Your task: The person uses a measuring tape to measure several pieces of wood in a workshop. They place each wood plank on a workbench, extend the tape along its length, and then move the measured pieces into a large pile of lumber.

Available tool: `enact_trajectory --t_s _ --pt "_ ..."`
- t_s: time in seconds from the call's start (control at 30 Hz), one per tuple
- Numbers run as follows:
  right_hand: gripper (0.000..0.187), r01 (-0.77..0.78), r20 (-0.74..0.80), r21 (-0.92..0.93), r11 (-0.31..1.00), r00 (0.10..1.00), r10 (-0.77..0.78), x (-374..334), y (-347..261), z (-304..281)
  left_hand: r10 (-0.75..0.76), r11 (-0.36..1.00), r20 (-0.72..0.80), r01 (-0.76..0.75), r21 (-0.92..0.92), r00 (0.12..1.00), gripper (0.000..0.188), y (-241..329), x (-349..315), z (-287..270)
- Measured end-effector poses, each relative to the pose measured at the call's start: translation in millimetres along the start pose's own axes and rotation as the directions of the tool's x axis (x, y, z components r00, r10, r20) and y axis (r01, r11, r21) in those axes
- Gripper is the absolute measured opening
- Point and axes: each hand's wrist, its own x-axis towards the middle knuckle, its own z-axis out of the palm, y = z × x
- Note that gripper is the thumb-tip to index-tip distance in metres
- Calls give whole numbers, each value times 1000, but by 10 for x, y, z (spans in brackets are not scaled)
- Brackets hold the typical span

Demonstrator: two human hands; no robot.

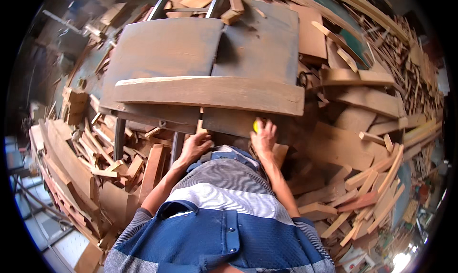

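Observation:
A long, slightly curved wooden plank (pixel 214 92) lies across the metal-topped work table (pixel 167 44), its upper edge paler on the left. Close to the table's near edge, my left hand (pixel 194 147) has its fingers curled in; what they hold, if anything, is hidden. A pale sliver of wood (pixel 201 124) shows just beyond those fingers, in line with the table's dark slot (pixel 218 49). My right hand (pixel 265 137) is over the near edge, fingers bent around a small round yellow thing (pixel 256 126), mostly covered. Neither hand touches the plank.
Wood blocks (pixel 233 15) sit on the table's far edge. Offcuts (pixel 109 154) pile up at the left, and more scrap pieces (pixel 367 196) lie at the right. Curved boards (pixel 367 101) are stacked beside the table. Metal legs (pixel 119 139) stand under it.

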Motion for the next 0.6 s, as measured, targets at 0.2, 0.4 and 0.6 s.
enact_trajectory --t_s 0.2,0.4,0.6 --pt "60 -15 -16 131 991 1000 18 -40 19 -10 31 998 10 -31 -60 999 44 184 -55 -235" --pt "55 -550 534 834 -40 788 305 -513 -127 -277 178 976 38 -182 120 983 56 85 -46 -564" --pt "38 -507 605 765 -397 777 172 -751 -264 -302 577 692 124 -564 451 807 54 328 314 -819"
